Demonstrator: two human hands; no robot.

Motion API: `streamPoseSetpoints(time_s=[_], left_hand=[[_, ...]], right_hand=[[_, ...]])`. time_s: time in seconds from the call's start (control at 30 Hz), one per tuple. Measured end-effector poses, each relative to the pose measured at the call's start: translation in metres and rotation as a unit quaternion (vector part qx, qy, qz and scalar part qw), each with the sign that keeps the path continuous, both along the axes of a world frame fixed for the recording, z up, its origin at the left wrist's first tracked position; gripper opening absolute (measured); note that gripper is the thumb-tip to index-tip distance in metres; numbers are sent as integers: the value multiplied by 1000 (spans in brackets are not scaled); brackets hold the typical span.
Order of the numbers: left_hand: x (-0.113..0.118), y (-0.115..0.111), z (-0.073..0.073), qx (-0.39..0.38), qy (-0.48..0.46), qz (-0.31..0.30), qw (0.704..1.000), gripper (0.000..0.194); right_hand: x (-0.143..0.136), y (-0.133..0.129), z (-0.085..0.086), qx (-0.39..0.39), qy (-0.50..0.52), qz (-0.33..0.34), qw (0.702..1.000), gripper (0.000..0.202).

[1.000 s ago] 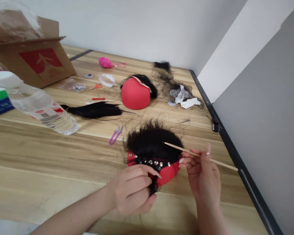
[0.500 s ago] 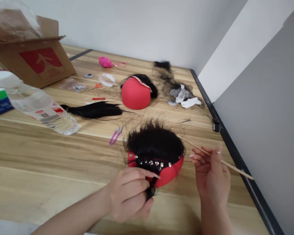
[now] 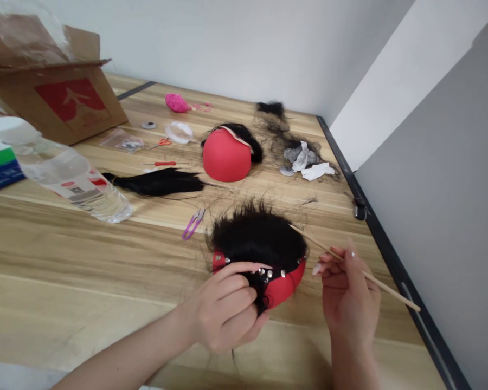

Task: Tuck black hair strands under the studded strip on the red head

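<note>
A hairpiece of short black hair (image 3: 258, 235) covers a red dome-shaped form (image 3: 282, 290) close in front of me. A row of silver pin heads (image 3: 270, 273) runs along its near edge. My left hand (image 3: 230, 309) is closed over that edge, its fingers curled round a lock of black hair (image 3: 263, 300), with the index finger stretched along the pins. Between the fingers of my right hand (image 3: 350, 292) is a thin wooden stick (image 3: 390, 291). The stick's far tip touches or lies just over the right side of the hair; I cannot tell which.
Behind stands a second red form (image 3: 226, 156) with black hair. Purple thread snips (image 3: 193, 224), a black hair bundle (image 3: 162, 182), a water bottle (image 3: 73, 176) and a cardboard box (image 3: 71, 108) are to the left. Crumpled paper (image 3: 303, 158) and loose hair lie back right.
My left hand has moved up and slightly right, so its index finger now covers part of the pin row. The stick's tip has shifted slightly left over the hair.
</note>
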State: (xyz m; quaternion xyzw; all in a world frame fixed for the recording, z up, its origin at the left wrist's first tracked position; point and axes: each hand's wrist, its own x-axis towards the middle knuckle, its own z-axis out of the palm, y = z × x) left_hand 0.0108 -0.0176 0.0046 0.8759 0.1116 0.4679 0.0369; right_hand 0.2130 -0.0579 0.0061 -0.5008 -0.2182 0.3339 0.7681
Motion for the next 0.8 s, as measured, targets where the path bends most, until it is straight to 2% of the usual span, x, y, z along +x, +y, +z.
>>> streamPoseSetpoints(time_s=[0.23, 0.33, 0.4, 0.43, 0.5, 0.57, 0.6, 0.7, 0.8], left_hand=[[-7, -6, 9, 26, -22, 27, 999, 32], [-9, -8, 12, 22, -28, 32, 999, 38], [-9, -8, 14, -22, -42, 31, 998, 39], [-8, -7, 16, -54, -47, 32, 997, 37], [-5, -6, 18, -103, -52, 30, 993, 31], [-3, -6, 19, -120, -51, 29, 991, 27], [-2, -5, 18, -121, -57, 31, 990, 27], [-1, -4, 13, -119, -72, 39, 990, 29], [-2, -2, 8, -86, -48, 31, 995, 28]], right_hand=[[-12, -7, 7, 43, -69, 18, 997, 23], [-24, -15, 4, 73, -164, 27, 983, 25], [-30, -22, 0, 117, -298, 1, 947, 14], [-31, -25, -1, 136, -372, 19, 918, 18], [-32, -29, -2, 171, -500, 67, 846, 38], [-31, -29, 0, 188, -578, 106, 787, 50], [-31, -28, 1, 192, -602, 118, 766, 53], [-30, -24, 2, 210, -633, 141, 732, 56], [-31, -22, -1, 218, -648, 147, 715, 51]])
